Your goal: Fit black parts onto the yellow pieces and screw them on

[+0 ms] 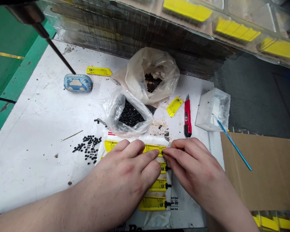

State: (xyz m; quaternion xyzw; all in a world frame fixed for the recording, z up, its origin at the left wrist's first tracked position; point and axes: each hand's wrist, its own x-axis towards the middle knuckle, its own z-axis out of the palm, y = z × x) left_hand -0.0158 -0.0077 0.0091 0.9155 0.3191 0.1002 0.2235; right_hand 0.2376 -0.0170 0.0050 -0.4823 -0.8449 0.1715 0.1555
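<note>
Several yellow plastic half-shells (152, 203) lie in a column on a white printed bag, each lower one with a small black part (168, 186) at its right end. My left hand (132, 170) covers their left portions. Its bent fingers hold down the topmost yellow half-shell (148, 147), with a fingertip close to that shell's right end. There, my right hand (195, 164) is closed in a pinch on a tiny black part (162, 153), mostly hidden by the fingertips. Loose black pellet-like pieces (88, 146) are scattered left of the shells.
Behind my hands stand an open bag of black pieces (130, 114) and a larger bag (154, 61) with dark contents. A red utility knife (188, 117), a translucent box (211, 109) and a blue stick (234, 143) lie right. A screwdriver shaft (60, 54) hangs over a blue case (77, 83).
</note>
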